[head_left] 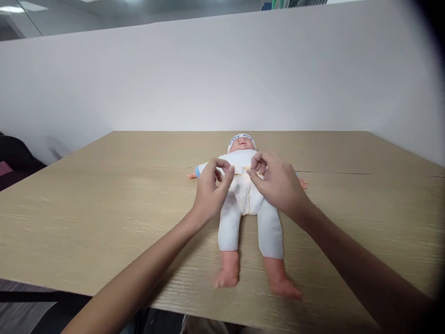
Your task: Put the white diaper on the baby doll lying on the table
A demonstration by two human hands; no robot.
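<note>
Between the left hand (212, 188) and the right hand (280, 183), the diaper (246, 192) looks like soft paper or fleece, matt and slightly wrinkled. Just below the hands, the suit (270, 232) seems to be cloth, matt and quite smooth. On the near side, the doll (228, 269) shows feet like smooth plastic. Under the hands, the table (104, 213) has a wood look, finely streaked, with a weak gloss. Beyond them, the wall (208, 79) is smooth and matt.

The left hand (210, 188) and right hand (280, 183) seemingly pinch the diaper (247, 197) on a face-up doll (271, 234).
</note>
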